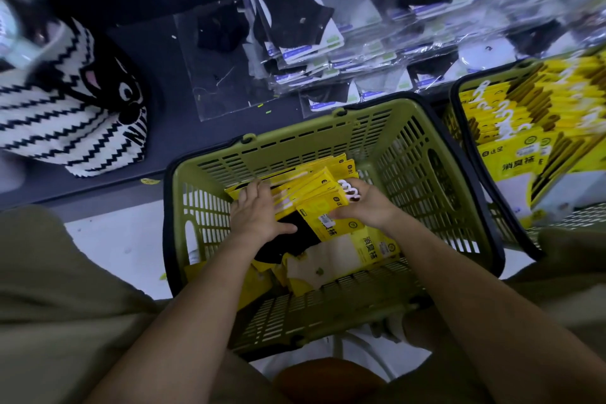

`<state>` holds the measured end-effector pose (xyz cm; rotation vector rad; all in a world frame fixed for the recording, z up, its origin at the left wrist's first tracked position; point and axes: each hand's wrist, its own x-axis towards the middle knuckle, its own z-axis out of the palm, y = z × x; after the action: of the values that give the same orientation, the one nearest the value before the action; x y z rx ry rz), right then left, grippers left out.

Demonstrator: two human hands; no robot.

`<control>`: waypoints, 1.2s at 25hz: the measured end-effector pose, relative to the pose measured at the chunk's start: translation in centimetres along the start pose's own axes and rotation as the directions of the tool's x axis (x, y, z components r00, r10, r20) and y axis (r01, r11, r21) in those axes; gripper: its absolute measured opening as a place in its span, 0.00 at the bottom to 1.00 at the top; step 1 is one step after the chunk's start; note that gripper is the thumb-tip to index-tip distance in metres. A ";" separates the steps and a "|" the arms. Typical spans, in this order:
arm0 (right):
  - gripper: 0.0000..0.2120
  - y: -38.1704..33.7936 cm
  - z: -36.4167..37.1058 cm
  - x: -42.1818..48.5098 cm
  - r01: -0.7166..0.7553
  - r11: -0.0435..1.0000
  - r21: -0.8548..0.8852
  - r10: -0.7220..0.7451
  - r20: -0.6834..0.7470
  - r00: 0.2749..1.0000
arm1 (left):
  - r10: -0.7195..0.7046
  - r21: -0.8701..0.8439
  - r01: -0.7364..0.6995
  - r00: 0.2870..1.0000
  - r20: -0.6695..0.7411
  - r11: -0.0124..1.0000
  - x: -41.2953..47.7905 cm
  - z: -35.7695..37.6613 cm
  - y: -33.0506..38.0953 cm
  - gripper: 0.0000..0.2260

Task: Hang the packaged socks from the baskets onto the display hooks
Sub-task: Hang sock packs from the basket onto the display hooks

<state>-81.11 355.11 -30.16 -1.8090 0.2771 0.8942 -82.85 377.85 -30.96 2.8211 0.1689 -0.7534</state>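
I see the yellow sock packs [319,207] bunched in the middle of the frame, standing inside the green basket [295,138]. My right grip [367,207] is curled round the right end of the bunch, thumb on the front pack, with the packs' white hooks [348,189] poking out beside the fingers. My left grip [259,216] lies flat against the bunch's left side, fingers straight and thumb spread over a black sock. More yellow packs lie loose on the basket floor. At the right edge a second basket [485,74] holds a full row of yellow packs [524,141]. Clear-wrapped black and white socks [295,10] fill the upper right, and a zigzag-striped bag [59,128] sits at upper left on a dark shelf [157,52].
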 end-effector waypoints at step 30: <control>0.22 -25.5 3.8 -10.3 0.691 0.689 0.220 -0.528 -0.500 0.686 | 0.165 -0.788 -0.545 0.838 -0.520 0.287 -8.7 -24.8 1.9 0.17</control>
<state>-75.50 366.97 -5.73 -1.5178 0.0619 -0.0445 -78.15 381.40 -5.27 1.6920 -0.0272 0.0468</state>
